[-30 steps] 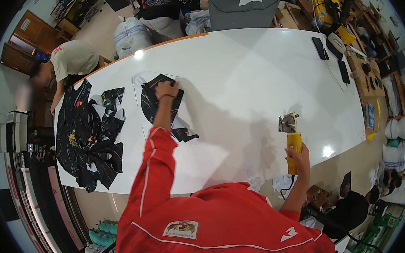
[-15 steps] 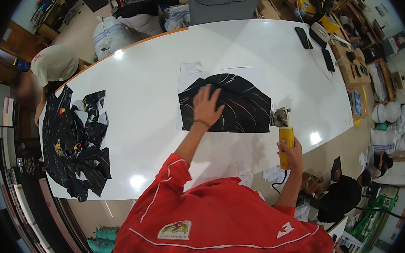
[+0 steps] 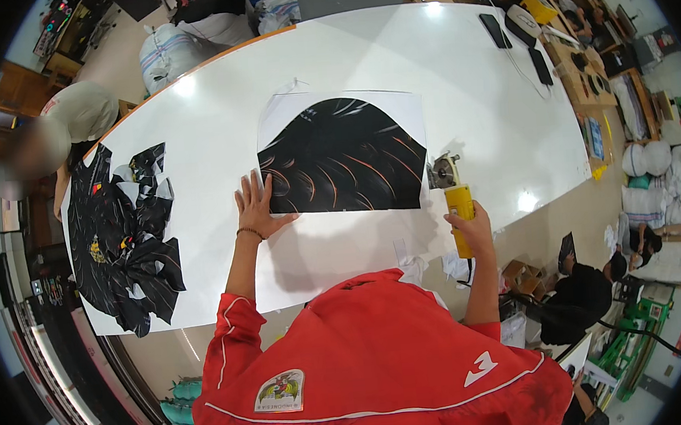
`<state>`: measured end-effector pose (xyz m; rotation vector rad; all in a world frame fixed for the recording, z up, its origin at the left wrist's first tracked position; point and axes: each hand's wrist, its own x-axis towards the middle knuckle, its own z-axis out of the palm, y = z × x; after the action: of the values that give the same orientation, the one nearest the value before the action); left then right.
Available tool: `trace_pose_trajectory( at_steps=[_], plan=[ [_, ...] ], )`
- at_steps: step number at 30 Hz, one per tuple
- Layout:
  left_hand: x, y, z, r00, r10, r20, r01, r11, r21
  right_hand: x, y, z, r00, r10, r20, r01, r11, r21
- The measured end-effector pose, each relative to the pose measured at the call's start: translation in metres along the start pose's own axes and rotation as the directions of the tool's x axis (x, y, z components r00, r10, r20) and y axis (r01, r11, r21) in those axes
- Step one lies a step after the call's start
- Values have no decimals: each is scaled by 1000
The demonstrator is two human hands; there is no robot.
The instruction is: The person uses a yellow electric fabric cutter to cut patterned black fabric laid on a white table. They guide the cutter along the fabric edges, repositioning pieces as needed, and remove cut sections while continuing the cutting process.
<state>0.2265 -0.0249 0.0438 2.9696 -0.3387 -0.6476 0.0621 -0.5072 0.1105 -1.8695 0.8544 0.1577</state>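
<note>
A black fabric piece with curved orange and white streaks (image 3: 345, 161) lies flat on the white table. White sheet material (image 3: 275, 126) shows around its rounded far edge. My left hand (image 3: 259, 206) rests with fingers spread at the fabric's lower left corner. In my right hand (image 3: 472, 227) is a yellow-handled electric rotary cutter (image 3: 459, 204), its fingers wrapped round the handle. The cutter's metal head (image 3: 443, 172) stands on the table just beyond the fabric's right edge.
A heap of similar black cut fabric (image 3: 125, 243) lies at the table's left end, where another person (image 3: 85, 112) bends over. Phones (image 3: 494, 31) and a cable sit at the far right of the white table (image 3: 209, 135). Stuffed sacks (image 3: 171, 54) stand behind it.
My left hand has moved from the fabric's middle to its lower left corner. The fabric's far part now lies spread out, its rounded edge showing. The cutter has shifted slightly left in view.
</note>
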Motion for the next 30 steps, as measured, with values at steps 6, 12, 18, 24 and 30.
trace_pose_trajectory(
  at_steps=[6, 12, 18, 24, 30],
  plan=[
    [-36, -15, 59, 959, -24, -282, -31, 982, -188, -58, 29, 21, 993, 40, -109, -57, 986, -156],
    [-41, -9, 83, 841, -141, -522, -9, 961, -275, -108, 56, 34, 990, 51, -128, -101, 902, -419],
    [-39, -2, 79, 805, -136, -577, 5, 975, -223, -106, 35, 46, 990, 52, -127, -116, 813, -570],
    [-39, -1, 78, 798, -132, -587, -4, 975, -224, -92, 32, 47, 992, 20, -122, -88, 809, -582],
    [-40, 0, 77, 811, -156, -564, 18, 970, -243, -84, 25, 47, 993, -11, -117, -59, 815, -577]
  ],
)
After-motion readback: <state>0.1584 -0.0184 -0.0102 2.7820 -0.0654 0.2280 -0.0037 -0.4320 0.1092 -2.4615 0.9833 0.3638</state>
